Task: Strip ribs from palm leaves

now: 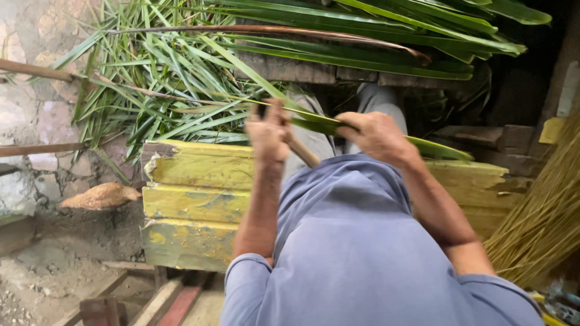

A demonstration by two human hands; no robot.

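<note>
While the left hand (269, 133) stays out of it, fisted round a wooden-handled tool (302, 152), the right hand (376, 136) pinches a long green leaf (435, 148) flat over the yellow plank bench (193, 202); stripping looks underway; the next stroke wants a taut leaf.

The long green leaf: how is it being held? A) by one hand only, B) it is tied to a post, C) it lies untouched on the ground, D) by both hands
D: the left hand and the right hand each grip the long green leaf above the yellow wooden bench.
</note>
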